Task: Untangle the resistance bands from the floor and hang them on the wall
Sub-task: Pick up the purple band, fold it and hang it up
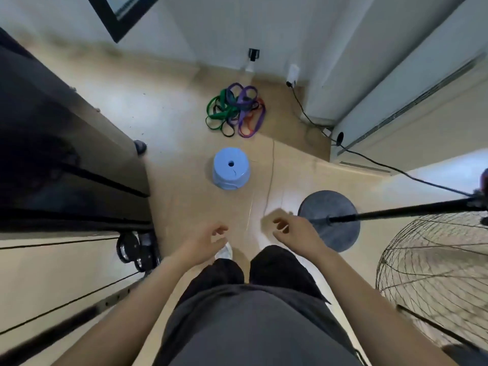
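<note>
Resistance bands (235, 110) lie heaped on the floor (179, 122), upper centre of frame, beyond the blue stool (231, 167). We note left hand (210, 240) and right hand (291, 229) loosely curled, empty, roughly equidistant.

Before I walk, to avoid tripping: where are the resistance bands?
Head view, centre: the tangled green, purple, red and black bands lie on the floor beyond the round blue plastic stool.

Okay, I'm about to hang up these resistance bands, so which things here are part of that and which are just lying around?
For the job:
- tangled resistance bands on the floor
- wall
- left hand and right hand, both empty

Just lying about:
- blue stool
- fan base
- fan grille
- black cable
</note>
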### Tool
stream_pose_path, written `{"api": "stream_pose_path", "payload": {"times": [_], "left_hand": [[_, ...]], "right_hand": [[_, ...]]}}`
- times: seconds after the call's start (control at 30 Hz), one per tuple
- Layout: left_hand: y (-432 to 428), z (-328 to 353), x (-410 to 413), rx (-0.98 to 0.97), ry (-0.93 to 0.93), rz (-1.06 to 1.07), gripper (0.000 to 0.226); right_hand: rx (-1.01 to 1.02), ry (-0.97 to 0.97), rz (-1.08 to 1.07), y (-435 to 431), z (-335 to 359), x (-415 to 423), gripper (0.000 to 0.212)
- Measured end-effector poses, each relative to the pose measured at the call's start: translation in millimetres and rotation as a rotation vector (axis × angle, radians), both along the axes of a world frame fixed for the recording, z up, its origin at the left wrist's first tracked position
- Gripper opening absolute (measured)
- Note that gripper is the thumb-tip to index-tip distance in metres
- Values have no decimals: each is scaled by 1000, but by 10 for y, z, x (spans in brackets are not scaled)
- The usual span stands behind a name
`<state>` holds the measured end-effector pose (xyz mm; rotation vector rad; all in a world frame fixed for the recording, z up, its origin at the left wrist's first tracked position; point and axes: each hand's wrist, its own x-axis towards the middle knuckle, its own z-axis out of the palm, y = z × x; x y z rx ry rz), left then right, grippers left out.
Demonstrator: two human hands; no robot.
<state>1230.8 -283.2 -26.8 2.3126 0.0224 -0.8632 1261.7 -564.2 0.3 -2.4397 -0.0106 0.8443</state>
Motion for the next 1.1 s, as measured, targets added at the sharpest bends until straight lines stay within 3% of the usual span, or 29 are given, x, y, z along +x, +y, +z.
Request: {"api": "stream_pose_path", "payload": {"times": [0.1,0.3,0.53,0.87,1.1], "left_hand": [[104,58,544,17,-23,-62,32],[88,36,1643,27,-9,-75,30],[-54,127,2878,5,36,89,33],[339,2,4241,-98,14,231,36],[977,-421,5504,-129,49,-5,35]], "right_hand": [[37,39,-10,82,5,424,37],[108,92,-40,109,-137,1394,26],[199,118,-30,7,-265,2809,29],[142,144,-2,300,-319,4357,28],[71,190,-128,955,-501,5114,30]]}}
